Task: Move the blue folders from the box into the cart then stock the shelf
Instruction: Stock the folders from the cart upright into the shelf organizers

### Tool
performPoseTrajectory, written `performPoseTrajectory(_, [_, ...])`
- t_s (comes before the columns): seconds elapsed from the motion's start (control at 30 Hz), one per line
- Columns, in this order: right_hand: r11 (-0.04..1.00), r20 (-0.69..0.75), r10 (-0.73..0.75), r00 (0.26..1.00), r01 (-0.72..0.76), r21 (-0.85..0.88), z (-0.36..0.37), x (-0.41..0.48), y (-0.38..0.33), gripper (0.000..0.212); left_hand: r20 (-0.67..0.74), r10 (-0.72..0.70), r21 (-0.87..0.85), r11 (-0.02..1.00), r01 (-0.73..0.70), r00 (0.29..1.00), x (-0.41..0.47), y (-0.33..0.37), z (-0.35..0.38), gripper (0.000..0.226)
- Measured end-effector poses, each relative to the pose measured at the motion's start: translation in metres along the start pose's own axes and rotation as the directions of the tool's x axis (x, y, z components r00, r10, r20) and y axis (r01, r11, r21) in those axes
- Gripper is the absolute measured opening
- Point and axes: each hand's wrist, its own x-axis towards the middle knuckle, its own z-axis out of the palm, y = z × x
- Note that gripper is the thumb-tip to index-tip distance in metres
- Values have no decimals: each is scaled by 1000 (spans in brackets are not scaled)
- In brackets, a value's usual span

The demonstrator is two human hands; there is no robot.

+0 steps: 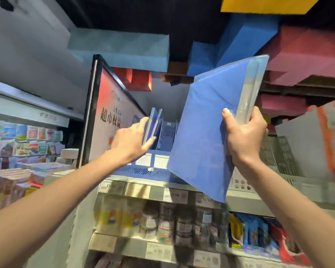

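My right hand (244, 136) – fingers curled round a stack of blue folders (207, 122), held tilted in the air before the shelf (244, 199). My left hand (132, 140) pinches two standing folders (153, 124) in the blue rack (167, 132) on that shelf.

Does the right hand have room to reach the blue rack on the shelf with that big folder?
Probably yes. The blue rack sits just behind the blue folder the right hand grips, nothing between. The left hand holds the standing folders leftward, so slots beside them look open.
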Motion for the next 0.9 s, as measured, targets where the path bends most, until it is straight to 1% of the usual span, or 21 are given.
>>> performPoseTrajectory(0.07, [1000,-40,12,999,-12,-1,21,12,16,31,36,-31,51,998,29,999,22,-8,24,77])
performPoseTrajectory(0.13, [1000,-52,18,998,-19,-21,43,21,27,32,74,-51,78,996,45,996,38,-14,45,80])
performPoseTrajectory(0.27, [998,-37,-11,999,9,-63,90,32,47,31,145,-126,-120,982,144,981,66,-27,92,81])
performPoseTrajectory(0.37, [999,-43,-22,999,20,-44,127,34,65,29,163,-126,-154,976,151,979,82,-38,124,86])
performPoseTrajectory(0.43, [999,-40,3,999,-4,-33,149,35,77,29,166,-101,-153,980,127,981,90,-44,141,88])
performPoseTrajectory(0.53, [998,-42,61,997,-62,-15,181,35,96,28,160,-13,-82,996,26,987,106,-53,155,93])
performPoseTrajectory(0.63, [991,-32,132,991,-132,19,211,35,107,26,117,60,-37,998,-56,991,116,-60,152,101])
performPoseTrajectory(0.73, [976,-26,217,976,-215,43,240,37,117,24,151,90,-32,996,-86,984,117,-71,150,97])
performPoseTrajectory(0.83, [965,-2,260,966,-260,25,264,36,127,23,268,58,-164,986,-14,962,105,-84,159,89])
performPoseTrajectory(0.9, [959,24,284,959,-284,8,279,36,134,24,332,84,-278,960,13,940,99,-87,165,86])
